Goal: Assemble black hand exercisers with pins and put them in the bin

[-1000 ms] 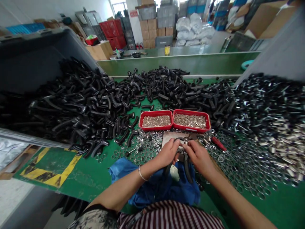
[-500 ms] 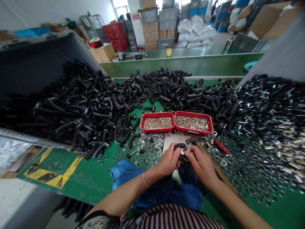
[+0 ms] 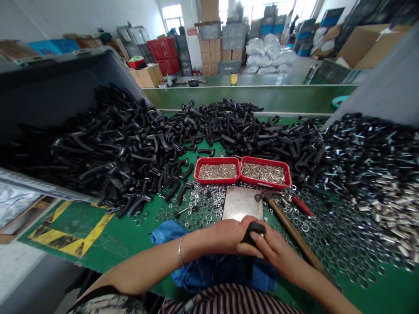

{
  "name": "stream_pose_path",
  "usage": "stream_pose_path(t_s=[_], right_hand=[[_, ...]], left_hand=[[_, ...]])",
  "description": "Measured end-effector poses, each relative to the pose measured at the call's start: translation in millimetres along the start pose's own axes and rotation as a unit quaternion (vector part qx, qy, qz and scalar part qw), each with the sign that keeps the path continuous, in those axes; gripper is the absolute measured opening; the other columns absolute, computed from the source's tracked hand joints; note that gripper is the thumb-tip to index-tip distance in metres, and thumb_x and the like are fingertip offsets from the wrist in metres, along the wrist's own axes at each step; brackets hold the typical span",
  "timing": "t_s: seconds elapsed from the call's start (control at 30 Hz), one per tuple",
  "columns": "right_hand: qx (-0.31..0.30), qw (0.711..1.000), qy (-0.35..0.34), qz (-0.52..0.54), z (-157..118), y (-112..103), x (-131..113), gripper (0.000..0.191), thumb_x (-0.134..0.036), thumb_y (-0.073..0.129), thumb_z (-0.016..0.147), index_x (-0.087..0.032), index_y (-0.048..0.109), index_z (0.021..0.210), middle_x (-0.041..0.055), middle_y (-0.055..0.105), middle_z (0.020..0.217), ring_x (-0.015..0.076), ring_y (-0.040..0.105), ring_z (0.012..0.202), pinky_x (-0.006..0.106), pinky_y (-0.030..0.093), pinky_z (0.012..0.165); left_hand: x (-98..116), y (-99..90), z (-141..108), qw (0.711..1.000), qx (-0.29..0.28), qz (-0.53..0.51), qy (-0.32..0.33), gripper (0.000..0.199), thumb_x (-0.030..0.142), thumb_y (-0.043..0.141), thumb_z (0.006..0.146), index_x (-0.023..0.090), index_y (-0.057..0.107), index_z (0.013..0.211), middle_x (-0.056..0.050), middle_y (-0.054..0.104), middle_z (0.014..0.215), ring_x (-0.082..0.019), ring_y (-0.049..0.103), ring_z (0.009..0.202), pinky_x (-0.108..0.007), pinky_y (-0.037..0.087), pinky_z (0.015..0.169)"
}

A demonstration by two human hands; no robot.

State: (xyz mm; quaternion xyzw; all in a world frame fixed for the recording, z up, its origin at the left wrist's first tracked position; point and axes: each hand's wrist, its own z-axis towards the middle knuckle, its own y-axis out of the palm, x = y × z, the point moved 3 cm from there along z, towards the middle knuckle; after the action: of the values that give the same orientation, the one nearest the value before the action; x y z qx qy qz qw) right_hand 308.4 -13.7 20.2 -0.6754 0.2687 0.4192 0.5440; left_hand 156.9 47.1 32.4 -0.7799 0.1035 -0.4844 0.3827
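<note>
One black handle (image 3: pixel 250 232) in a two-handed grip.
We see the left hand (image 3: pixel 237 237) and right hand (image 3: pixel 272 247) clasped around it, over one cloth (image 3: pixel 194 274), near one plate (image 3: pixel 242 204); beyond stand two trays (image 3: pixel 218 180); one hammer (image 3: pixel 290 226) lies rightward.

Green-topped workbench (image 3: pixel 124 240), worn yellow-and-black tape (image 3: pixel 68 249) stuck near its left edge, heaped black curved handles (image 3: pixel 225 126), two red rectangular plastic trays (image 3: pixel 218 180), flat grey metal plate (image 3: pixel 242 204), scattered silver metal rings (image 3: pixel 347 257)
</note>
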Motion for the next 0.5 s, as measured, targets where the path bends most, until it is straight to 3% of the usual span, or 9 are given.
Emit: stream_pose_path(t_s=[0.1,0.17,0.27,0.37,0.5], right_hand=[[0.005,0.999,0.038,-0.027,17,-3,8,0.038,-0.043,0.038,0.101,-0.017,0.058,0.119,0.0111,0.069,0.106,0.0234,0.065,0.097,0.037,0.052,0.087],[0.023,0.993,0.046,-0.102,37,-16,16,0.036,-0.041,0.045,0.098,-0.014,0.059,0.118,0.0128,0.070,0.102,0.0251,0.064,0.092,0.039,0.052,0.083],[0.109,0.961,-0.016,-0.255,65,-55,28,0.038,-0.035,0.057,0.092,-0.014,0.060,0.123,0.0157,0.067,0.114,0.0300,0.059,0.104,0.045,0.046,0.092],[0.172,0.924,-0.057,-0.338,82,-100,44,0.025,-0.032,0.052,0.094,-0.018,0.070,0.103,0.0119,0.069,0.103,0.0286,0.056,0.099,0.044,0.043,0.091],[0.174,0.890,-0.034,-0.420,111,-131,64,0.031,-0.033,0.049,0.096,-0.018,0.075,0.087,0.0118,0.069,0.092,0.0278,0.053,0.091,0.040,0.042,0.083]], left_hand=[[-10,-4.5,15,1.000,0.019,0.000,-0.018,0.078,0.068,0.060,0.081,0.017,0.041,0.136,-0.013,0.071,0.101,-0.032,0.071,0.091,-0.035,0.053,0.070],[-23,-9.1,31,0.997,0.043,0.052,-0.049,0.071,0.067,0.057,0.084,0.016,0.045,0.132,-0.014,0.071,0.101,-0.031,0.070,0.091,-0.035,0.053,0.069],[-38,-22.2,49,0.970,0.078,0.217,-0.081,0.063,0.069,0.053,0.085,0.013,0.060,0.113,-0.017,0.071,0.097,-0.034,0.070,0.091,-0.040,0.053,0.074],[-41,-44.0,60,0.945,0.093,0.309,-0.056,0.062,0.071,0.051,0.085,0.013,0.068,0.096,-0.017,0.070,0.095,-0.033,0.069,0.090,-0.040,0.053,0.075],[-34,-83.9,96,0.934,0.148,0.327,0.004,0.036,0.042,0.044,0.099,0.015,0.067,0.102,-0.013,0.070,0.100,-0.026,0.068,0.090,-0.033,0.051,0.073]])
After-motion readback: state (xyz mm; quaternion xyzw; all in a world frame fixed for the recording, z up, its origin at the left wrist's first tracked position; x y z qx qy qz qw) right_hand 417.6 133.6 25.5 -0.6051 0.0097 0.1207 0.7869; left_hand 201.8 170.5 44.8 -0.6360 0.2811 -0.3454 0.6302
